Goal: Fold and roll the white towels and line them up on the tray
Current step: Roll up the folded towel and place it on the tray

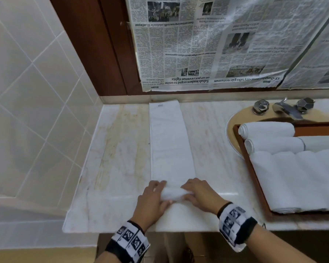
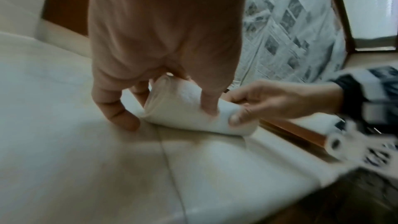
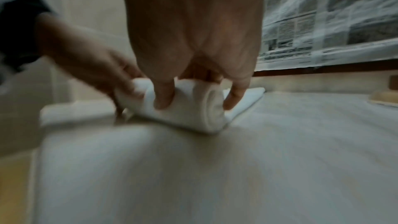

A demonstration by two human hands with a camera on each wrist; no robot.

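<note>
While a long white towel (image 1: 171,141) lies folded into a narrow strip on the marble counter (image 1: 118,149), running away from the person toward the back wall, both hands work at its near end. That end is already turned over into a short, thick roll (image 1: 172,194), lying crosswise just in front of the counter's edge. The left hand (image 1: 152,198) curls its fingers over the roll's left end, thumb tucked against the near side. The right hand (image 1: 198,193) does the same at the right end; the right wrist view shows its fingers (image 3: 164,98) pressing into the cloth, beside the spiral of layers at the end.

To the right, a wooden tray (image 1: 245,149) sits over the sink (image 1: 231,128). Two finished rolls (image 1: 266,130) lie side by side at its far end, and more white towelling lies in a heap (image 1: 296,179) nearer the person. Newspaper (image 1: 207,44) covers the wall behind.

Judging from this, the step in hand is rolling, barely begun: most of the strip is flat. The next move seems to call for pushing the roll forward with even pressure from both hands, keeping it tight and square to the strip so that the ends do not cone.
</note>
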